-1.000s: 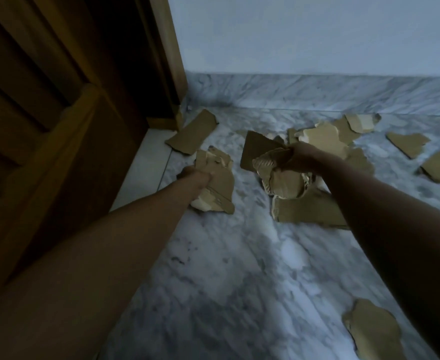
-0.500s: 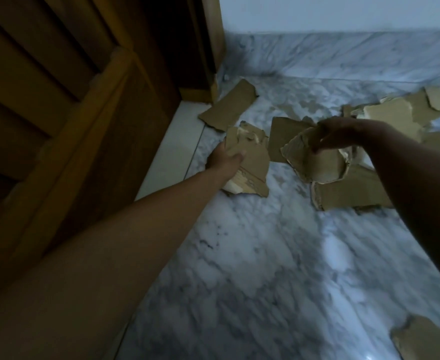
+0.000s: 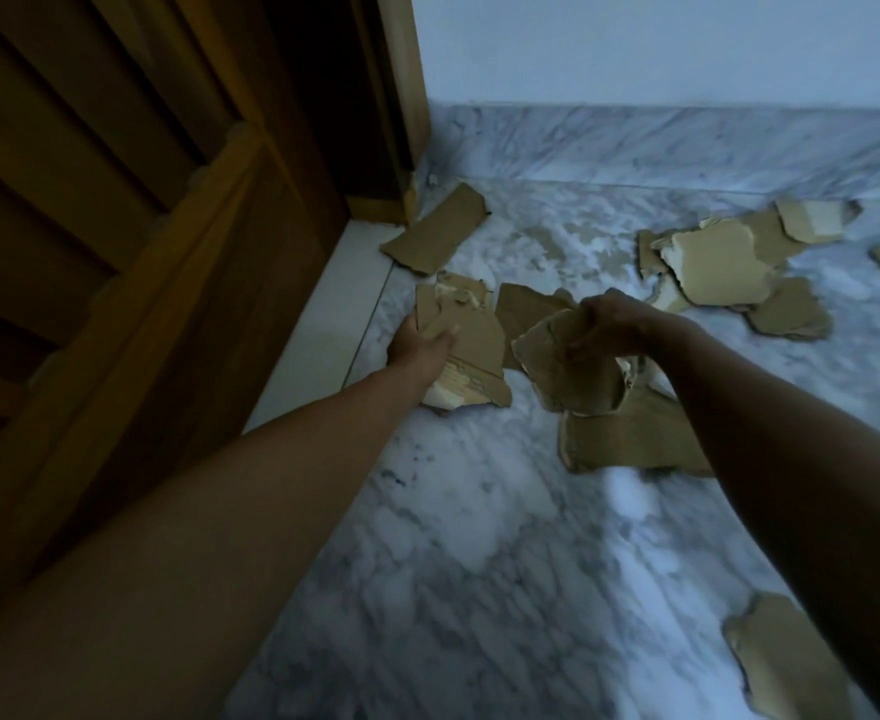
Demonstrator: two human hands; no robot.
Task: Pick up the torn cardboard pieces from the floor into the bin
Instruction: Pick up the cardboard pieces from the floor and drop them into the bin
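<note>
Left hand (image 3: 420, 345): fingers and thumb curled onto the left edge of a torn cardboard piece (image 3: 466, 350), grasping it; piece tilted, ragged pale tear along top and near-left corner, lower edge at or just off the marble floor (image 3: 479, 537) — contact not resolvable. Right hand (image 3: 612, 324): fingers clenched round the top edge of a rounded cardboard scrap (image 3: 568, 374), scrap hanging below the knuckles, clear of the floor. Gap between the two held pieces narrow; dark flat piece (image 3: 523, 309) visible behind that gap.

Directly beneath and right of the right hand: large flat sheet (image 3: 630, 441) on the floor, right part hidden by the forearm. Far left, against the base of the door frame (image 3: 401, 96): long rectangular strip (image 3: 435, 231), straight edges, one end torn. Far right: overlapping cluster of pale and brown pieces (image 3: 723, 262), ragged edges, well apart from the hands. Near right: single piece (image 3: 786, 662), partly covered by the right forearm.

Left boundary: wooden door (image 3: 116, 226) and pale threshold strip (image 3: 323, 324), just beside the left hand. Far boundary: marble skirting (image 3: 687, 142) under a white wall (image 3: 661, 44). Open marble in the near centre between the forearms. Bin not in view.
</note>
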